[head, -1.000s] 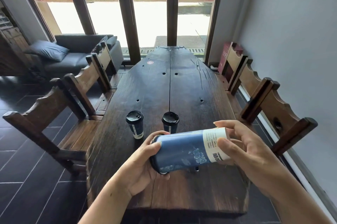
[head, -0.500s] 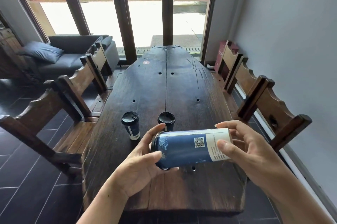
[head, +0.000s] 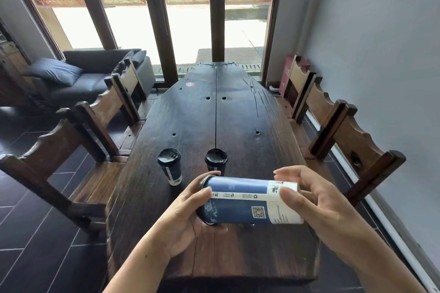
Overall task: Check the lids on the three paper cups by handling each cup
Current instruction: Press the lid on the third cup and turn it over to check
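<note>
Blue cup [head: 240, 199] lies sideways between left hand [head: 188, 216] and right hand [head: 314, 199].

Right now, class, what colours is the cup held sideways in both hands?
The held cup is mostly dark blue, with a white band at its base end; the head view shows it.

Lid of held cup [head: 247, 199] mostly covered by left hand [head: 188, 216]; seating not determinable. Base end masked by right hand [head: 316, 199]. Label print too small to read. Middle cup [head: 216, 161] lower body hidden behind held cup. Forearms cut off at bottom edge.
</note>
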A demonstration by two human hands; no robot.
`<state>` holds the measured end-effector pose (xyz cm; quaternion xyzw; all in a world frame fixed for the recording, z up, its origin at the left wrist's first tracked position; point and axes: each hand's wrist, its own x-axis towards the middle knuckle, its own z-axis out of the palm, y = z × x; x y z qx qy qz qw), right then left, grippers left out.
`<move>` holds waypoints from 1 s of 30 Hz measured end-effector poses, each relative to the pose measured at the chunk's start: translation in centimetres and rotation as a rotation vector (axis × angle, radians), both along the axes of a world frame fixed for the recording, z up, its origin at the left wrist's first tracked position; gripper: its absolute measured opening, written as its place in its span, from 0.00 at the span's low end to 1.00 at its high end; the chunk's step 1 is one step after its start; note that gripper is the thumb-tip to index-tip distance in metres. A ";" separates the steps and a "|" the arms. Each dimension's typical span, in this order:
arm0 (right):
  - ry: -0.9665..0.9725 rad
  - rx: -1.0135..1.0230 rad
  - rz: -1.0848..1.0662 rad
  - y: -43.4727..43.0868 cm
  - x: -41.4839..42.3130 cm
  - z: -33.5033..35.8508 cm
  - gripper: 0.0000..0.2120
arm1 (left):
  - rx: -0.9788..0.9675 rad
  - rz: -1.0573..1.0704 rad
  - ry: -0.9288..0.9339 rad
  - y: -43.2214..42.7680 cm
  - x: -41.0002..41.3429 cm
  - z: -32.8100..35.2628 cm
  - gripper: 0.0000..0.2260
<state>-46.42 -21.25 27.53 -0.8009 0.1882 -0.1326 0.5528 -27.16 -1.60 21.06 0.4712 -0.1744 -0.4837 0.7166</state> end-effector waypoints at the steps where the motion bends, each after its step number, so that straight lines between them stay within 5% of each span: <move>1: 0.000 0.023 -0.007 0.0 0.0 0.0 0.28 | -0.015 0.012 -0.006 0.1 0.1 -0.1 0.38; 8: 0.052 0.058 0.008 0.1 0.0 -0.4 0.23 | -0.044 0.066 -0.046 0.4 0.3 0.2 0.39; 13: 0.153 0.213 0.114 0.3 0.1 -2.9 0.36 | 0.018 0.158 -0.153 -1.2 1.1 1.3 0.32; 16: 0.209 0.130 0.165 1.1 0.3 -4.6 0.44 | 0.065 0.155 -0.227 -3.1 0.4 2.2 0.28; 22: 0.062 0.262 0.097 1.4 0.6 -6.8 0.28 | 0.042 0.128 -0.132 -5.4 -1.7 -0.1 0.44; 30: 0.231 0.214 0.066 -2.8 3.4 -9.5 0.27 | 0.207 -0.078 -0.267 -7.6 0.5 -4.3 0.28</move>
